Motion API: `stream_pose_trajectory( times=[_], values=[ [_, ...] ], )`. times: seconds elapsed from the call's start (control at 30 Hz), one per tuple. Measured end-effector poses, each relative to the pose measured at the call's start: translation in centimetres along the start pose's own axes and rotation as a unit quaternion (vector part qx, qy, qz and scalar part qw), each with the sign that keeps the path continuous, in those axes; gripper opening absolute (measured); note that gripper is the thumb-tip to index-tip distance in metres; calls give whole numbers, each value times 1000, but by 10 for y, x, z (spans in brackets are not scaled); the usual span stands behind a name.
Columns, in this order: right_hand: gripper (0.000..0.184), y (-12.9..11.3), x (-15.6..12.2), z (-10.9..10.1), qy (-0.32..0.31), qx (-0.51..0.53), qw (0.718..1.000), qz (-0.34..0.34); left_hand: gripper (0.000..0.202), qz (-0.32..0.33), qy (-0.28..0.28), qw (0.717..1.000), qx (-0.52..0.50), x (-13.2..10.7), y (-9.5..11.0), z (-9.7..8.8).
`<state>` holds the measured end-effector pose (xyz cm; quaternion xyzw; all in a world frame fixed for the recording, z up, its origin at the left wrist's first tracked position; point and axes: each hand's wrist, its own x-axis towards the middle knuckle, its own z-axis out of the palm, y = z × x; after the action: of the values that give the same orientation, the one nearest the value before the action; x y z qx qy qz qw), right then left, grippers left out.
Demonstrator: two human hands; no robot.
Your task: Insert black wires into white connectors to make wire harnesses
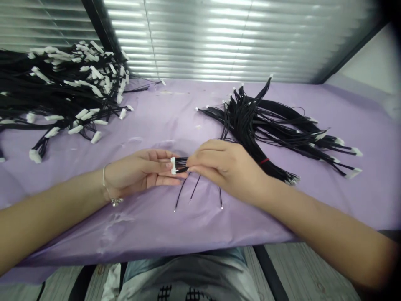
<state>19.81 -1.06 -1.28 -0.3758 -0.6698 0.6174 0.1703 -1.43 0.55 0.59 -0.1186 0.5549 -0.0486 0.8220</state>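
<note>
My left hand (140, 170) holds a small white connector (173, 165) between thumb and fingers, over the middle of the purple table cover (156, 125). My right hand (225, 165) pinches the black wires (181, 164) that run into that connector. A few loose wire ends (194, 193) hang down below my hands onto the cover. A thin bracelet sits on my left wrist.
A large heap of black cables with white connectors (62, 88) lies at the back left. A bundle of black wires (266, 125) tied with a red band (265, 161) fans out at the right. Window blinds (238, 37) stand behind the table. My lap shows below the table edge.
</note>
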Motion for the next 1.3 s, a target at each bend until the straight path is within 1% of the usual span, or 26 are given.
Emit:
stream_pose_trajectory(
  times=[0.13, 0.23, 0.37, 0.53, 0.63, 0.77, 0.9, 1.0, 1.17, 1.3],
  values=[
    [11, -5, 2, 15, -9, 0, 997, 77, 17, 8, -18, 1000, 10, 0, -2, 1],
    [10, -5, 1, 16, -12, 12, 996, 86, 17, 11, -17, 1000, 21, 0, -2, 3],
    [11, -6, -1, 15, 9, 1, 996, 84, 15, 8, -20, 999, 29, 0, -2, 4],
    [12, -4, -1, 21, 23, -10, 997, 78, 14, 11, -26, 999, 33, 1, -3, 1],
    [13, -2, -1, 22, 24, -21, 998, 50, 15, 9, -28, 999, 22, 1, -3, -1],
    [16, -2, 0, 23, 26, -62, 998, 5, 18, 11, -34, 999, 9, 2, -3, 0],
    [17, -3, 0, 23, 45, -45, 998, 16, 20, 10, -27, 1000, 7, 2, -3, 0],
    [16, -3, -2, 23, 43, -29, 998, 24, 20, 7, -30, 999, 11, 2, -3, 0],
    [16, -3, -3, 22, 41, -42, 998, 25, 20, 10, -39, 999, 14, 2, -4, -1],
    [17, -4, -3, 24, 49, -41, 998, 25, 21, 14, -33, 999, 17, 2, -3, -2]
  ],
)
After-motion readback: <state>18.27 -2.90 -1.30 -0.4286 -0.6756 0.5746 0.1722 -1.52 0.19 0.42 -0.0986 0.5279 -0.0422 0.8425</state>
